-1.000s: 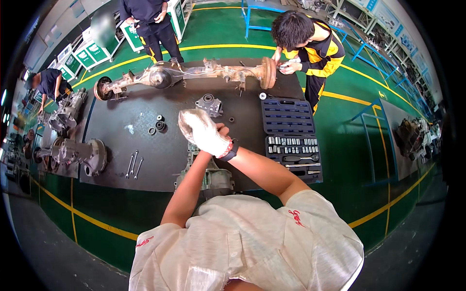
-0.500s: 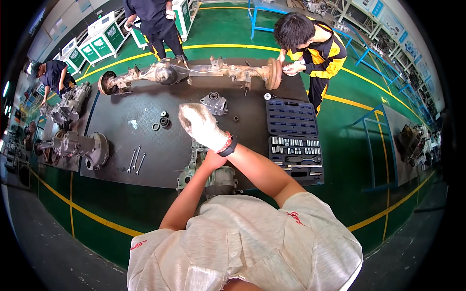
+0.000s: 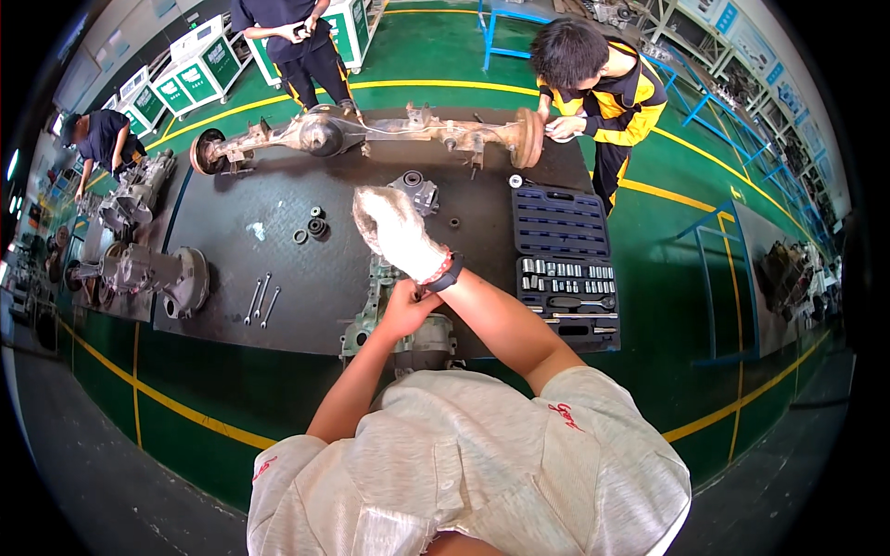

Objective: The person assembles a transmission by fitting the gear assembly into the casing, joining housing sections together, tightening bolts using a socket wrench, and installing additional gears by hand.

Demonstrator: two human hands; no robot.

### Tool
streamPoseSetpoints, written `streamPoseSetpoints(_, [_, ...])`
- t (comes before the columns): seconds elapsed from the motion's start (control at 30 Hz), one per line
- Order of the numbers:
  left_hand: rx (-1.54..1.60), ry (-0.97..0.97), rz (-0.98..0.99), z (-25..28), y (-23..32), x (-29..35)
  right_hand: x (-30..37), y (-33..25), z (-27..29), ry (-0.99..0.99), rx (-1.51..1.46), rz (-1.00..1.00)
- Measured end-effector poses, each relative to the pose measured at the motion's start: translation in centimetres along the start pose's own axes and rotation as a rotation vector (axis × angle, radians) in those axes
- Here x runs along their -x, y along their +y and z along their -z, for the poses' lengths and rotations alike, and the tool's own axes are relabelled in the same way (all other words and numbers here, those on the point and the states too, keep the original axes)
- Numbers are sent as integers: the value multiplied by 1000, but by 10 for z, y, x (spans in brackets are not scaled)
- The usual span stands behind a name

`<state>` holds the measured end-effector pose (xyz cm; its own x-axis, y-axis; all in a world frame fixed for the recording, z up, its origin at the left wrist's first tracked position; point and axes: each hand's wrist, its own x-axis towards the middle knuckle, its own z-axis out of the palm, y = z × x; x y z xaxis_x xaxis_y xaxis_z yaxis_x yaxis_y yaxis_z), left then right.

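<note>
A white work glove (image 3: 393,228) covers my right hand (image 3: 406,243), raised over the bench. Glare washes out its fingers, so their pose is unclear; grey soiling shows on the far side. A black wristband (image 3: 444,276) and a red bracelet circle that wrist. My left hand (image 3: 404,313), bare, is closed with curled fingertips right beside the wristband; whatever they grip is hidden. Beneath both hands is a greenish metal gearbox housing (image 3: 425,345), partly covered by my arms. Just beyond the glove sits a small grey metal housing (image 3: 419,193).
A rusty axle (image 3: 408,134) spans the bench's far side. An open socket set (image 3: 567,301) lies right, several wrenches (image 3: 260,299) and bearing rings (image 3: 315,226) left. A gearbox (image 3: 156,278) stands far left. A co-worker (image 3: 612,102) leans in at the axle's right end; others stand farther back.
My gloved right hand has shifted slightly right and nearer to me. More of my left hand now shows below the wrist. The standing co-worker at the back has brought both hands together.
</note>
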<state>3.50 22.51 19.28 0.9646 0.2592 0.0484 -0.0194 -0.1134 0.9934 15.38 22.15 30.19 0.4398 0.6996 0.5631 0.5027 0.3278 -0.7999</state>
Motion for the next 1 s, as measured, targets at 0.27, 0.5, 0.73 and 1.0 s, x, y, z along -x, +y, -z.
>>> streamPoseSetpoints(0.27, [-15, 28, 0, 4, 1, 2, 3, 21, 4, 6, 124, 33])
streamPoseSetpoints(0.5, [124, 43, -10, 6, 7, 2, 2, 18, 4, -15, 19, -169])
streamPoseSetpoints(0.73, [173, 10, -10, 8, 8, 2, -8, 3, 2, 122, -284, -133])
streamPoseSetpoints(1.0, [43, 80, -22, 7, 8, -4, -13, -14, 7, 178, -477, -326])
